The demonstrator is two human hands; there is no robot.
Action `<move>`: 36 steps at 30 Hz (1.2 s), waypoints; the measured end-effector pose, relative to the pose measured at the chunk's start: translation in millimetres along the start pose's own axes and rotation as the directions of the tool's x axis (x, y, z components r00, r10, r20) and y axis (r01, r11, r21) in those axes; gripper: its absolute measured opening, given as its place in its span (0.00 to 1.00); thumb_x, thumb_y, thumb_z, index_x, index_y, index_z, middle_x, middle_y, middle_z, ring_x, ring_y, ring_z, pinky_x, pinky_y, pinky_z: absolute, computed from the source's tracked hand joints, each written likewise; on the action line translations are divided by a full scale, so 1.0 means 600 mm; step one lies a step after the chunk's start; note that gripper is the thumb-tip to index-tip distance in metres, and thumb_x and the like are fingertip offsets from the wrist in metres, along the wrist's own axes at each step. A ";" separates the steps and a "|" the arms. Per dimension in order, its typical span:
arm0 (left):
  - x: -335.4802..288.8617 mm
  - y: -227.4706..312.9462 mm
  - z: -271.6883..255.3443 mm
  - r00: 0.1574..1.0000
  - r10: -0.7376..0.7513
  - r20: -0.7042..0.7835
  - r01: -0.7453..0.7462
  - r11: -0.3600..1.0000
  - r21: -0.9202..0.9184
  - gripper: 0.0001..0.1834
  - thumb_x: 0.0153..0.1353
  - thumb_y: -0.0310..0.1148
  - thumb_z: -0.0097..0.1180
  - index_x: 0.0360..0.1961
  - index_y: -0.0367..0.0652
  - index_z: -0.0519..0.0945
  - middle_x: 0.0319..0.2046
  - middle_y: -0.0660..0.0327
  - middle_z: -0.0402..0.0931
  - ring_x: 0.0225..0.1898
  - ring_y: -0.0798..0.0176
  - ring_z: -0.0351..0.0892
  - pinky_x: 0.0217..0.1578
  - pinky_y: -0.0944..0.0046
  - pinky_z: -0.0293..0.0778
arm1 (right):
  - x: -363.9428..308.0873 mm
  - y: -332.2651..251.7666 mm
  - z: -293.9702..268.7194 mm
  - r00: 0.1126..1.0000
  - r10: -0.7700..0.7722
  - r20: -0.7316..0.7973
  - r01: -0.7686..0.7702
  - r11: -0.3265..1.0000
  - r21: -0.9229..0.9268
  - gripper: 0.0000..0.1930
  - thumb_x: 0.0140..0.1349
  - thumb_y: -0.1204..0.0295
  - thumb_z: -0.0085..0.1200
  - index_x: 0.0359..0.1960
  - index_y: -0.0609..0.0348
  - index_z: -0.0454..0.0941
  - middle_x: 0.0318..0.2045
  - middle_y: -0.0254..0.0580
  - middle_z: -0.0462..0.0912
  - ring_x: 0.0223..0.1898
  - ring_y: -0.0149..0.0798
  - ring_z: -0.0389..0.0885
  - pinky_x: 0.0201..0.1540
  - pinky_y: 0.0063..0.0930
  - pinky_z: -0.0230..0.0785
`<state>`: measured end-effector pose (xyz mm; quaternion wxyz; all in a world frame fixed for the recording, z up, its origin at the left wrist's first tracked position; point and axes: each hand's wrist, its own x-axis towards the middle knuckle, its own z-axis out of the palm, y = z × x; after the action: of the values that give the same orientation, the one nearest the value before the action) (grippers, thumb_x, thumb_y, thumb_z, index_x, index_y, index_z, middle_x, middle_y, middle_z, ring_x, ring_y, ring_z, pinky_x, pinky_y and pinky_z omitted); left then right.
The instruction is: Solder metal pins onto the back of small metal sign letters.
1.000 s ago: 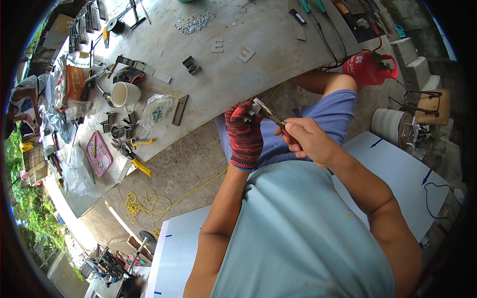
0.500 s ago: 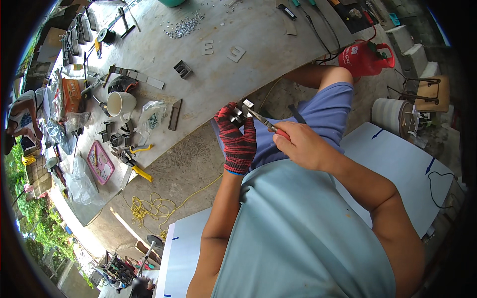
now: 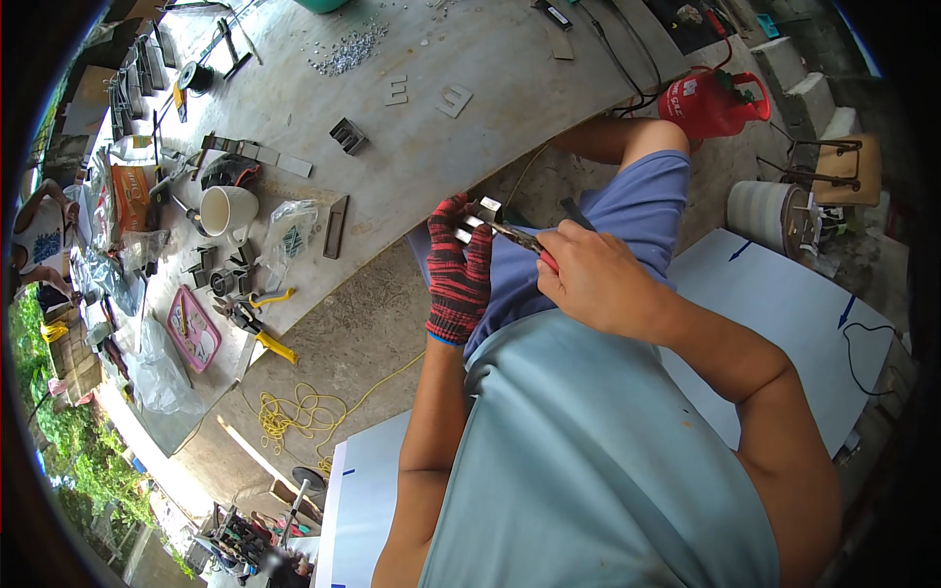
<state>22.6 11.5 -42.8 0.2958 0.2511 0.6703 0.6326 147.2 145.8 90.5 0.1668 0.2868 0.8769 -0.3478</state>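
Note:
My left hand (image 3: 459, 284), in a red and black striped knit glove, is closed around a small shiny bent metal piece (image 3: 490, 206) above my lap, just off the table's edge. My bare right hand (image 3: 600, 282) grips pliers (image 3: 520, 237) with red handles. Their jaws meet the metal piece at my left fingertips; exactly where they bite is too small to tell. On the table beyond lie two flat E-shaped metal pieces, one cut-out (image 3: 395, 90) and one plate (image 3: 452, 100). A boxy bent metal form (image 3: 348, 137) stands nearer.
The metal-topped table (image 3: 412, 147) carries a white mug (image 3: 228, 211), yellow-handled snips (image 3: 257, 331), a pink tray (image 3: 193, 329) and a heap of metal bits (image 3: 351, 51). A red gas cylinder (image 3: 708, 104) stands right. Yellow cord (image 3: 294, 416) lies coiled on the floor. Another person is far left.
Both hands have shifted slightly left and down with the metal piece and pliers, and the piece sits at a slightly different angle. The whole view has moved a little.

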 end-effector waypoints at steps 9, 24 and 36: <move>-0.009 0.010 0.016 0.989 -0.111 -0.092 0.120 0.988 0.101 0.16 0.76 0.31 0.53 0.60 0.35 0.75 0.46 0.52 0.82 0.46 0.60 0.84 0.49 0.61 0.80 | -0.003 0.000 0.010 0.991 -0.128 -0.045 0.096 0.893 -0.439 0.13 0.64 0.67 0.59 0.45 0.64 0.78 0.36 0.49 0.76 0.36 0.50 0.84 0.38 0.42 0.79; -0.004 0.000 0.015 0.993 0.066 -0.102 -0.032 0.951 0.307 0.33 0.57 0.27 0.73 0.64 0.40 0.74 0.54 0.54 0.78 0.54 0.58 0.78 0.57 0.58 0.75 | -0.009 0.015 -0.013 0.973 -0.202 -0.112 0.157 0.934 -0.321 0.18 0.65 0.69 0.58 0.53 0.65 0.77 0.38 0.47 0.76 0.39 0.50 0.81 0.43 0.45 0.76; -0.006 0.009 0.019 0.971 0.165 -0.172 -0.099 0.935 0.342 0.26 0.57 0.22 0.70 0.57 0.41 0.76 0.51 0.54 0.79 0.51 0.55 0.81 0.54 0.59 0.78 | 0.000 0.028 -0.033 0.997 -0.063 0.038 0.055 0.981 0.188 0.17 0.70 0.66 0.52 0.52 0.67 0.80 0.35 0.56 0.79 0.39 0.57 0.79 0.46 0.45 0.71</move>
<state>33.2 17.3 -37.1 0.1381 0.2778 0.7744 0.5514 156.0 169.8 95.7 0.1477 0.2675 0.8446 -0.4397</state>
